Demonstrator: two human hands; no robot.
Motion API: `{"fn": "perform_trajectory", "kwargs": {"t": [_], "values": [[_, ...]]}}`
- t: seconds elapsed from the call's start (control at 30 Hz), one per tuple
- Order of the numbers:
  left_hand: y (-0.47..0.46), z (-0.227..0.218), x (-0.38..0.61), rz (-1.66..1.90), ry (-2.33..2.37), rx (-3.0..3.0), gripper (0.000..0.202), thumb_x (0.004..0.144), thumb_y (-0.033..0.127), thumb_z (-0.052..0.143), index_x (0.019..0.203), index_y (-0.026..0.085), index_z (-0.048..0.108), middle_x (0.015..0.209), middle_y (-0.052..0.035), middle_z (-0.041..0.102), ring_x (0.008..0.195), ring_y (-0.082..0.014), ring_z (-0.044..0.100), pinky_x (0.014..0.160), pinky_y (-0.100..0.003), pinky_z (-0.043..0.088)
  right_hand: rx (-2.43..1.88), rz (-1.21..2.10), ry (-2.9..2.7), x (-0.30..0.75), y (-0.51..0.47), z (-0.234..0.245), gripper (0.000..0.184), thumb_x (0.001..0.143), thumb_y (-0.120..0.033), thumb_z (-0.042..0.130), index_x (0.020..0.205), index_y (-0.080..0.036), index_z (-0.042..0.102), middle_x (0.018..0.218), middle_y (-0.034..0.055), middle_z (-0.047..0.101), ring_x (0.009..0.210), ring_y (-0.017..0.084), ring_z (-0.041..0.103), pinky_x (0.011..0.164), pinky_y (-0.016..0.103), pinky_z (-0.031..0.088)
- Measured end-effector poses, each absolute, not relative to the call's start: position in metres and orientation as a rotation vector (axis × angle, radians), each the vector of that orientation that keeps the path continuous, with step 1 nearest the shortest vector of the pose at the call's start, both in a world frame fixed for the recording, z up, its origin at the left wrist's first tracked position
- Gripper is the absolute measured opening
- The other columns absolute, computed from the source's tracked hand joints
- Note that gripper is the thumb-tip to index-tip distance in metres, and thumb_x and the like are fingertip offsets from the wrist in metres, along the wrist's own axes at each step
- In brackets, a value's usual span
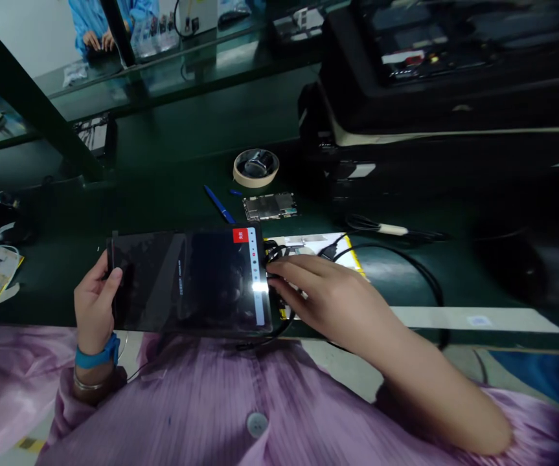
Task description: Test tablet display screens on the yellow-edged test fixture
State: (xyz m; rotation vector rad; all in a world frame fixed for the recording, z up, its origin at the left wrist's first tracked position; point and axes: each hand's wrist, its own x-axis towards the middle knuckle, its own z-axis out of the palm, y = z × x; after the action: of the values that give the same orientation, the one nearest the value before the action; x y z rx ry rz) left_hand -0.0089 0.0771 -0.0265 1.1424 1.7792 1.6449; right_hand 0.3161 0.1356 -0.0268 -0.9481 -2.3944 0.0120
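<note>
A dark tablet [211,278] lies flat before me at the bench's front edge. Its screen is lit, with a strip of icons and a red square at the right end. My left hand [95,294] grips the tablet's left edge, thumb on top and fingers underneath. At the opposite edge, my right hand [325,291] is closed, fingertips pinched on a black cable [275,251] right against the tablet's side. The plug itself is hidden by the fingers. Partly under the right hand lies a white sheet with yellow edges [352,249].
Behind the tablet are a blue pen [219,204], a circuit board [270,206] and a tape roll [256,182]. A bundled black cable [381,228] lies to the right, before a large black case [444,175]. A green post [31,90] rises at left. Across the bench, a co-worker's hands [99,42] show.
</note>
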Motion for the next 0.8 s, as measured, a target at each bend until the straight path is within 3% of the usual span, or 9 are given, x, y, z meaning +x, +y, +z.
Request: {"fn": "perform_trajectory", "kwargs": {"t": [0.47, 0.53, 0.67, 0.73, 0.8], "values": [[0.078, -0.025, -0.006, 1.633, 1.77, 1.154, 0.037, 0.084, 0.032, 0.074, 0.121, 0.026, 0.071, 0.125, -0.0025, 0.073, 0.123, -0.0243, 0.063, 0.114, -0.038, 0.043, -1.034, -0.116, -2.427, 0.31, 0.136, -0.018, 0.021, 0.082, -0.01, 0.046, 0.065, -0.019, 0.055, 0.062, 0.0036, 0.058, 0.056, 0.017, 0.054, 0.052, 0.029, 0.035], [0.078, -0.025, -0.006, 1.642, 1.78, 1.16, 0.038, 0.083, 0.033, 0.074, 0.12, 0.026, 0.071, 0.124, -0.0031, 0.073, 0.123, -0.0254, 0.063, 0.114, -0.04, 0.043, -1.055, 0.109, -2.463, 0.316, 0.127, -0.011, 0.015, 0.076, -0.01, 0.048, 0.066, -0.019, 0.054, 0.061, 0.0024, 0.058, 0.054, 0.016, 0.054, 0.051, 0.028, 0.034], [0.078, -0.026, -0.006, 1.623, 1.8, 1.164, 0.038, 0.083, 0.034, 0.074, 0.12, 0.026, 0.072, 0.123, -0.003, 0.073, 0.122, -0.0257, 0.063, 0.114, -0.04, 0.043, -0.867, 1.053, -2.675, 0.329, 0.104, -0.004, 0.009, 0.082, -0.022, 0.06, 0.073, -0.02, 0.06, 0.057, -0.0031, 0.059, 0.048, 0.012, 0.054, 0.046, 0.025, 0.033], [0.079, -0.026, -0.006, 1.624, 1.805, 1.15, 0.038, 0.083, 0.034, 0.074, 0.12, 0.026, 0.072, 0.122, -0.0027, 0.074, 0.121, -0.0252, 0.064, 0.113, -0.04, 0.043, -0.863, 1.213, -2.648, 0.328, 0.096, -0.01, 0.011, 0.091, -0.026, 0.059, 0.09, -0.02, 0.068, 0.064, -0.0016, 0.068, 0.052, 0.013, 0.061, 0.049, 0.024, 0.038], [0.079, -0.025, -0.006, 1.638, 1.816, 1.138, 0.038, 0.082, 0.034, 0.075, 0.119, 0.026, 0.072, 0.12, -0.002, 0.075, 0.119, -0.0241, 0.066, 0.114, -0.039, 0.043, -0.827, 1.162, -2.583, 0.323, 0.09, -0.021, 0.023, 0.096, -0.02, 0.053, 0.112, -0.02, 0.069, 0.078, 0.0012, 0.075, 0.061, 0.014, 0.068, 0.057, 0.024, 0.045]]}}
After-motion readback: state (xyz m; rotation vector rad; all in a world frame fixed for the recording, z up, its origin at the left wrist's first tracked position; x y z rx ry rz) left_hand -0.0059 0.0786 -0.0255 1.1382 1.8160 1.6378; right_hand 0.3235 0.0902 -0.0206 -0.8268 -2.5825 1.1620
